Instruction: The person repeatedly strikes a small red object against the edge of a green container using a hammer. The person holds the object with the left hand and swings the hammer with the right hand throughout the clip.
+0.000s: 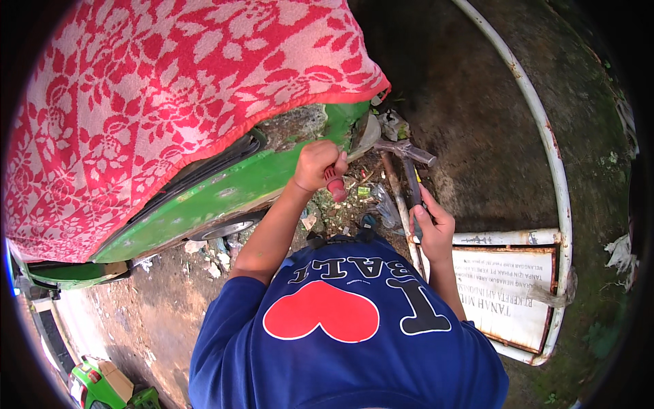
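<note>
My left hand (317,165) is closed around a tool with a red handle (335,185). The butt of that handle points back toward me, and its working end is hidden behind my fist. This fist is right against the edge of a green car body (204,193), beside a scraped, rough grey-brown patch (298,126). In my right hand (436,225) is a hammer (411,170), gripped by its dark handle with the metal head up. The hammer head is to the right of the red handle, apart from it.
A red and pink floral blanket (191,82) covers most of the car. On the right a rusty white pipe frame (538,109) holds a white sign board (504,293). Rubble and litter (218,255) lie along the car's side. A green toy vehicle (95,382) stands at lower left.
</note>
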`<state>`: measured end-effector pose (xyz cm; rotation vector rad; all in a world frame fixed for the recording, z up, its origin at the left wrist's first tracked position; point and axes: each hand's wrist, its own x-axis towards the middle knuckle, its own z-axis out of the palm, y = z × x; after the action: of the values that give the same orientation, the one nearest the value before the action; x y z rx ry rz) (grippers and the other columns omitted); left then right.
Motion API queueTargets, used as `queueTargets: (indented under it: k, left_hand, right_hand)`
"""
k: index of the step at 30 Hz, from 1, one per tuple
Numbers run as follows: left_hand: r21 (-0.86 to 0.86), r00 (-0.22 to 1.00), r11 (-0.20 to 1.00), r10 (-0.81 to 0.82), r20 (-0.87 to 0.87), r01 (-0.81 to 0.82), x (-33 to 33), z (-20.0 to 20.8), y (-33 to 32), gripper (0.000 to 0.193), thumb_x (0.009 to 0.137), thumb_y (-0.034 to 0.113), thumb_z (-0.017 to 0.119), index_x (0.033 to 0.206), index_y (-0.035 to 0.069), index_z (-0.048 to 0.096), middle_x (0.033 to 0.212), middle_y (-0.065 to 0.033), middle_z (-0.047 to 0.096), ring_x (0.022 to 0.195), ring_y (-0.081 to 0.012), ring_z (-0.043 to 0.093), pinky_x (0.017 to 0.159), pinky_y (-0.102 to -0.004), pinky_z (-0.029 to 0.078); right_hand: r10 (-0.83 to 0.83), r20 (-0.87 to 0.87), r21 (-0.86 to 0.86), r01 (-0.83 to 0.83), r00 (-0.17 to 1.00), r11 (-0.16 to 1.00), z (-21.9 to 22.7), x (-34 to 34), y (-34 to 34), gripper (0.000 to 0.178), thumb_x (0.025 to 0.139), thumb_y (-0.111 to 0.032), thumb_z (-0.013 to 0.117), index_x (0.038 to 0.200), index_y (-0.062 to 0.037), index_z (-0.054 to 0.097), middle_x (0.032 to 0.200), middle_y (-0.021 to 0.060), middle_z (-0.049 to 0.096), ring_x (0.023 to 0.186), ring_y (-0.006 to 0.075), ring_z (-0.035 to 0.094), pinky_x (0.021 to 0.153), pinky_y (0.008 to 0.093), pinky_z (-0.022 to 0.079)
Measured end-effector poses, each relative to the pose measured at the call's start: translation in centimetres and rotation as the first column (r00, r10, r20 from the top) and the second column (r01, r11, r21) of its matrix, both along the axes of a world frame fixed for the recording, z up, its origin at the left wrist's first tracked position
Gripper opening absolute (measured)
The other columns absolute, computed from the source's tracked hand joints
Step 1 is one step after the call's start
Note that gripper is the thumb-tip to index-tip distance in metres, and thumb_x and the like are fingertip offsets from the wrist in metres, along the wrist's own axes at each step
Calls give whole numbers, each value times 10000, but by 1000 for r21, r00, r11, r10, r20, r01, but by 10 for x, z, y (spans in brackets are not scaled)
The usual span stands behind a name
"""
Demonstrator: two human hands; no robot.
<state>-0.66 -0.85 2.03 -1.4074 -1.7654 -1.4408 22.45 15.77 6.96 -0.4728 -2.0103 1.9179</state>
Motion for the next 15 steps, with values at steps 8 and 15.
queueTargets:
  k: [8,15]
  left_hand:
    - [3,1000,1000,7,-13,-7,0,2,1,314,696,-47,649,578,50,374,539,-86,368,454,-279,433,441,-391,369]
    - [-11,999,999,-31,-17,31,-1,1,0,314,698,-37,650,581,47,371,542,-87,371,455,-282,433,442,-392,371]
  right_hand:
    - [44,14,-35,-44,999,998,-2,-10,8,404,959,-132,584,1339,-2,538,786,8,598,632,64,516,561,216,431]
    - [35,13,-55,-34,999,998,-7,-11,5,407,956,-119,581,1343,-4,535,793,6,602,640,61,521,570,214,440]
